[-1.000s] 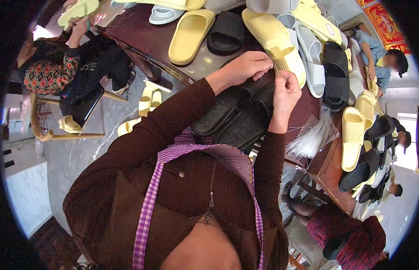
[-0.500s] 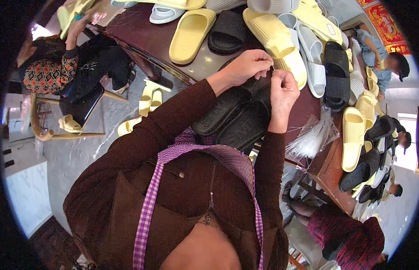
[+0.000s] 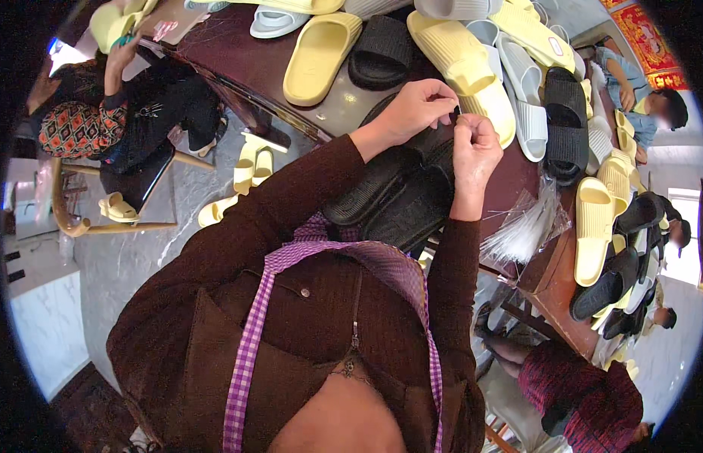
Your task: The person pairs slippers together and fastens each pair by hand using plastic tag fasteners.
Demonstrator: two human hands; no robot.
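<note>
My left hand (image 3: pixel 421 112) and my right hand (image 3: pixel 476 151) meet above a pair of black slides (image 3: pixel 400 198) at the table's near edge. Thumb and forefinger are pinched together on both hands. A thin pale strand runs between the fingertips, barely visible now and mostly hidden by them. The black slides lie side by side below my wrists, partly covered by my forearms. Just beyond my left hand are a yellow slide (image 3: pixel 321 60) and another black slide (image 3: pixel 381 53).
Yellow, grey and black slides crowd the dark red table (image 3: pixel 238 45). A clear bag of thin white strands (image 3: pixel 521 230) lies at its right edge. On the left a person (image 3: pixel 125 113) sits holding a yellow slide; other people are at the right. Yellow slides (image 3: pixel 253 166) lie on the floor.
My hands have shifted very slightly, their fingertips still pinched close together. The strand between them shows less than before. The seated person on the left has moved the raised hand and yellow slide a little.
</note>
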